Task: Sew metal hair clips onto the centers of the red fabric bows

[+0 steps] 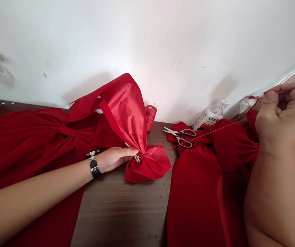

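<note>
Gathered at its middle, a red fabric bow (130,116) is gripped by my left hand (115,158), the thumb lying beside a small metal clip (138,158) at the pinch. Raised at the right, my right hand (282,111) is closed with thumb and fingers pressed together on red thread (222,128). The thread runs taut across from the bow to that hand. Whether a needle is between those fingers I cannot make out. Between the hands, scissors (182,136) with dark-and-grey handles lie with blades apart, partly on red fabric.
A red thread spool (151,117) with needles stuck in its top stands by the wall (163,51). Behind the scissors a labelled plastic bottle (210,116) leans. Finished-looking red bows (67,132) cover the left side, and more red fabric (196,192) the right of the wooden table (119,212).
</note>
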Tool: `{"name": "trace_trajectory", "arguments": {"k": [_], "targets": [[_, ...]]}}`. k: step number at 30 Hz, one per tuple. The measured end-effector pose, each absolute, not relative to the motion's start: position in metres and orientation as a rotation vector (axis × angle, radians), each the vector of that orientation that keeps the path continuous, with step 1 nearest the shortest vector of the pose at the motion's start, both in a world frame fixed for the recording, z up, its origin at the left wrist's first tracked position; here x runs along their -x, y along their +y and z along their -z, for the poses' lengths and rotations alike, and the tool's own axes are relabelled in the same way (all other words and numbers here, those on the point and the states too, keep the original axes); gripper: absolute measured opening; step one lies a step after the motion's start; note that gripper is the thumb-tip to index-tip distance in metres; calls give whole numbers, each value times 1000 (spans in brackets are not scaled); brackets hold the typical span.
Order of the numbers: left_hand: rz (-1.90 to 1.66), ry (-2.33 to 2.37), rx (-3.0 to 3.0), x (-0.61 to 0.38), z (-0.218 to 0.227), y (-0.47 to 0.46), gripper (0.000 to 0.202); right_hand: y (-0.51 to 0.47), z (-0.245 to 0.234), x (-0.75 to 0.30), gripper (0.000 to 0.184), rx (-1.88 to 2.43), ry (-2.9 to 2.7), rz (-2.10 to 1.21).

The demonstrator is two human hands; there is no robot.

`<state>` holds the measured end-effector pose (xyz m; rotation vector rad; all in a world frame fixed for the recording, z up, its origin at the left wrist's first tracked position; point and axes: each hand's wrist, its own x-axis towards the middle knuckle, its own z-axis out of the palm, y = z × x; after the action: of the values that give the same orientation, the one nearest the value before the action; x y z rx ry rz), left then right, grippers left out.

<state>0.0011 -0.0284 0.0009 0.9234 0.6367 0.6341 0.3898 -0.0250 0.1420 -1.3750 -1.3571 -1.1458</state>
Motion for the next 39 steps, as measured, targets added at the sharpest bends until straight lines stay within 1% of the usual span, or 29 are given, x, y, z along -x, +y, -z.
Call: {"name": "trace_trajectory", "arguments": {"k": [7,11,18,21,24,26,28,29,31,34,35,37,39], "targets": [[-632,625,-904,-2,-1,-29,41,-16,-142,-394,23,1649,-1248,1205],[-625,617,-902,-2,3,-26,39,-10,-139,-397,23,1734,-1197,1183],[-595,583,-954,3,9,-24,29,-16,-139,-389,20,1649,-1253,1175],[-602,571,-950,3,9,-25,28,-15,-140,-392,20,1633,-1158,1227],[-616,569,-939,2,9,-24,29,-13,-139,-391,19,1641,-1182,1157],[-625,578,-926,2,8,-24,31,-15,-136,-380,17,1569,-1342,994],[-635,587,-917,2,8,-23,34,-22,-133,-356,16,1444,-1518,695],[-641,590,-914,2,8,-23,34,-28,-131,-341,16,1368,-1595,492],[-647,595,-915,3,9,-23,35,-41,-126,-307,13,1237,-1765,-33],[-657,592,-931,3,9,-23,37,-60,-115,-263,13,1126,-1967,-809],[-661,584,-940,3,9,-23,38,-64,-110,-253,12,1094,-1981,-1014],[-667,559,-951,2,9,-22,38,-66,-100,-241,7,1094,-1983,-1247],[-665,536,-952,2,9,-22,37,-63,-92,-237,8,1122,-2005,-1325]]}}
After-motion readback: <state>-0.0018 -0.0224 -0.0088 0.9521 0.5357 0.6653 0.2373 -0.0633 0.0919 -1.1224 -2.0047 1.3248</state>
